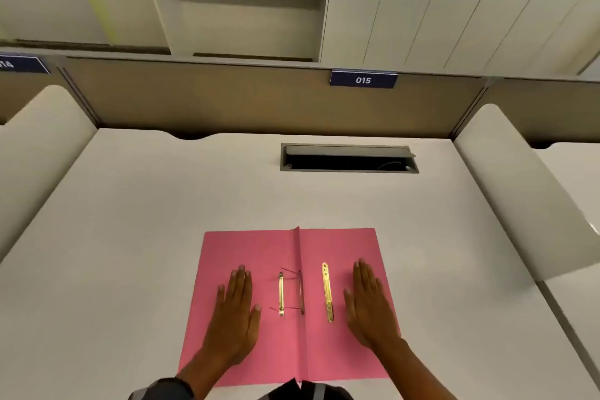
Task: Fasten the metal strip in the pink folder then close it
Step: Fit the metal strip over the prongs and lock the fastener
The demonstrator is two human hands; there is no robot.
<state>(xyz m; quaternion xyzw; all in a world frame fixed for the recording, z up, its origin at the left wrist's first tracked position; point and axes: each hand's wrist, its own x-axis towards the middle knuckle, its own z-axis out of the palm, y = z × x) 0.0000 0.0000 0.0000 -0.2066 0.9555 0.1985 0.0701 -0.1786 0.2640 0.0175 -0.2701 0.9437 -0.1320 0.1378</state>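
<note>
A pink folder (289, 247) lies open and flat on the white desk, its spine fold running down the middle. A loose gold metal strip (327, 292) lies on the right leaf, close to the fold. On the left leaf sits a shorter gold bar (281, 294), and thin prongs (300, 291) stick up beside the fold. My left hand (235, 312) rests flat on the left leaf, fingers spread, holding nothing. My right hand (370, 302) rests flat on the right leaf, just right of the loose strip and apart from it.
A cable slot with a raised grey lid (349, 157) is set into the desk (146, 237) behind the folder. A tan partition carries a blue sign reading 015 (363, 79). White side dividers (519, 191) flank the desk. Cabinets stand beyond.
</note>
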